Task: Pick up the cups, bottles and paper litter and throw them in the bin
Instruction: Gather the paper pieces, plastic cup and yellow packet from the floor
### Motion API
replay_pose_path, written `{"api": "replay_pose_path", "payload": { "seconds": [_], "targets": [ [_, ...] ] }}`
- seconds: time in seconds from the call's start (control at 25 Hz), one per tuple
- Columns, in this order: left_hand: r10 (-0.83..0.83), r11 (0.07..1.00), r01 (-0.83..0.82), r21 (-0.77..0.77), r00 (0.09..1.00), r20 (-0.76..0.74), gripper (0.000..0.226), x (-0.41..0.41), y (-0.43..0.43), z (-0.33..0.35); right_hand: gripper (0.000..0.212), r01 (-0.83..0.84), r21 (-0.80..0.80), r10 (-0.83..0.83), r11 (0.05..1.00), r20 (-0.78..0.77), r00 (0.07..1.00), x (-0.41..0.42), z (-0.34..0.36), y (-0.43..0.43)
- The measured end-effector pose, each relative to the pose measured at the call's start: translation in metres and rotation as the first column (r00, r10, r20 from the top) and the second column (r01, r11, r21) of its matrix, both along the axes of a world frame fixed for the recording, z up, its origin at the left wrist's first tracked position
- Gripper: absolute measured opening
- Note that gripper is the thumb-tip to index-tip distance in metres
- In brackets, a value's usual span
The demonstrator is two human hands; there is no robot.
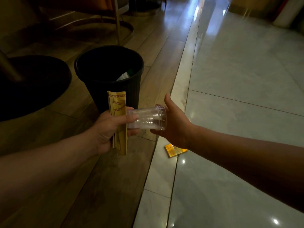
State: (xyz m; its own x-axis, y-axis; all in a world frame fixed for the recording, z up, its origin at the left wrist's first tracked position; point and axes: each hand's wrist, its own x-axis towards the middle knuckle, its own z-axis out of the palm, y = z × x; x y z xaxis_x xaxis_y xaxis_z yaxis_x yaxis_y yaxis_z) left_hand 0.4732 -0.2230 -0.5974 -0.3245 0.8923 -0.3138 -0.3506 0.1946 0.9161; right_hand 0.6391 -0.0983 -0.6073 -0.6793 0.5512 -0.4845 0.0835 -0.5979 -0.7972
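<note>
A clear plastic cup [146,119] lies on its side in the air between my two hands. My left hand [108,129] grips a folded yellow paper [117,106] and pinches the cup's bottom end with thumb and fingers. My right hand [174,124] is spread around the cup's rim end, thumb up, fingers beneath. Just beyond the hands stands a black ribbed bin [131,89], and a bottle with a white label [124,76] shows inside it. A yellow paper piece [174,149] lies on the shiny tiles under my right wrist.
A dark round table base [32,86] sits left of the bin on the wood floor. Gold chair legs [117,22] stand behind. A raised stone strip [181,83] divides the wood floor from the glossy tiles [238,96] on the right.
</note>
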Motion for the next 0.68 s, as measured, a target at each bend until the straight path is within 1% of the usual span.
{"api": "replay_pose_path", "payload": {
  "seconds": [0.08, 0.2, 0.36, 0.48, 0.52, 0.56, 0.6, 0.64, 0.68],
  "targets": [
    [0.002, 1.000, -0.002, 0.008, 1.000, -0.011, 0.048, 0.002, -0.001, 0.000, 0.077, 0.013, -0.028, -0.013, 1.000, -0.013, 1.000, -0.001, 0.000, -0.001],
    [-0.002, 1.000, 0.002, 0.004, 0.999, -0.037, 0.049, 0.004, -0.004, -0.003, 0.076, -0.010, -0.068, 0.009, 0.998, -0.026, 1.000, -0.005, -0.004, -0.007],
    [-0.028, 0.999, 0.026, -0.019, 0.990, -0.135, 0.052, 0.005, -0.009, -0.010, 0.071, -0.045, -0.102, 0.040, 0.994, -0.043, 0.998, -0.007, -0.011, -0.012],
    [-0.054, 0.998, 0.049, -0.038, 0.986, -0.160, 0.050, 0.001, -0.010, -0.013, 0.068, -0.108, -0.072, 0.108, 0.992, -0.001, 0.994, -0.005, -0.016, -0.006],
    [-0.061, 0.998, 0.054, -0.044, 0.984, -0.166, 0.049, -0.002, -0.010, -0.013, 0.068, -0.124, -0.025, 0.125, 0.992, 0.043, 0.991, -0.002, -0.019, -0.001],
    [-0.068, 0.997, 0.060, -0.049, 0.981, -0.180, 0.049, -0.006, -0.009, -0.013, 0.068, -0.130, 0.056, 0.122, 0.990, 0.127, 0.984, 0.001, -0.022, 0.006],
    [-0.076, 0.996, 0.066, -0.054, 0.977, -0.200, 0.049, -0.010, -0.008, -0.014, 0.065, -0.151, 0.184, 0.100, 0.971, 0.262, 0.960, 0.007, -0.026, 0.015],
    [-0.080, 0.996, 0.068, -0.062, 0.972, -0.221, 0.048, -0.014, -0.008, -0.016, 0.058, -0.222, 0.352, 0.052, 0.909, 0.433, 0.900, 0.014, -0.030, 0.025],
    [-0.082, 0.995, 0.066, -0.075, 0.968, -0.238, 0.048, -0.018, -0.009, -0.019, 0.051, -0.368, 0.505, -0.017, 0.780, 0.606, 0.795, 0.023, -0.035, 0.034]
  ]
}}
